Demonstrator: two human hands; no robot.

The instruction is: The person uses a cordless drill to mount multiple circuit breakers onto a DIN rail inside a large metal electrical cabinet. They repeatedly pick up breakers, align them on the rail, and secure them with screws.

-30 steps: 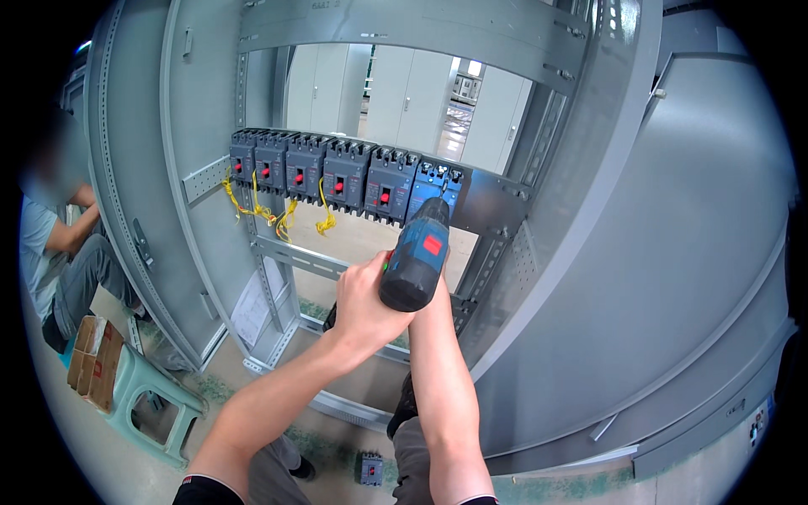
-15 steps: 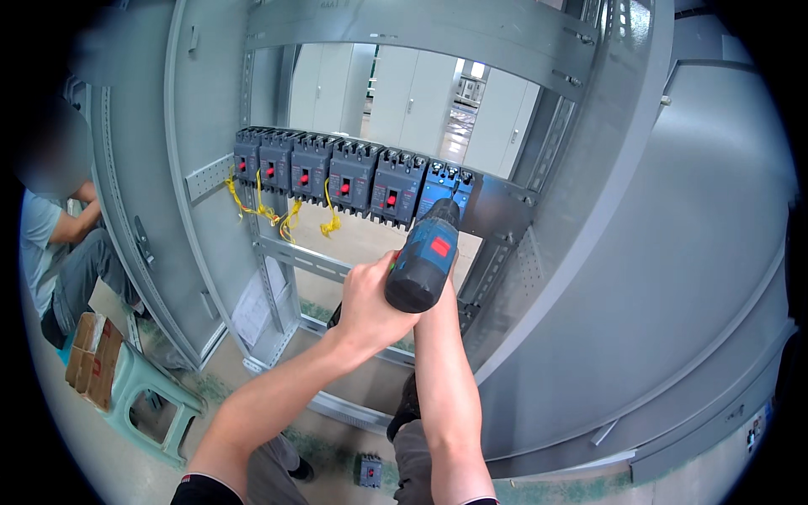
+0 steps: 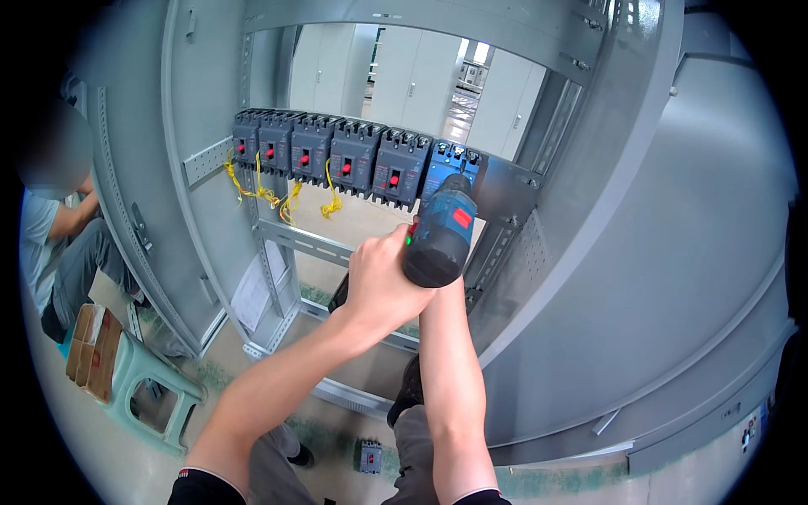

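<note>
A blue and black power drill point(image 3: 443, 231) points away from me at the last breaker in the row, a blue-lit circuit breaker point(image 3: 454, 158). My left hand point(image 3: 383, 273) is closed around the drill's grip side. My right hand point(image 3: 443, 295) is behind and below the drill; its fingers are hidden. The drill's chuck overlaps the lower part of the blue-lit breaker, and the bit's contact point cannot be made out. To the left, several dark grey circuit breakers point(image 3: 353, 160) with red toggles sit side by side on a rail, with yellow wires point(image 3: 331, 202) hanging from some.
A grey metal cabinet frame point(image 3: 505, 324) surrounds the breakers, with a crossbar point(image 3: 311, 244) below. One loose breaker point(image 3: 370, 457) lies on the floor by my feet. At left, a green stool point(image 3: 160, 379) carries an open cardboard box point(image 3: 93, 349); another person point(image 3: 63, 227) sits beyond.
The view has tilted down slightly, so the breakers sit higher in it. The drill and both arms have moved up and a little right, the chuck now overlapping the breaker more.
</note>
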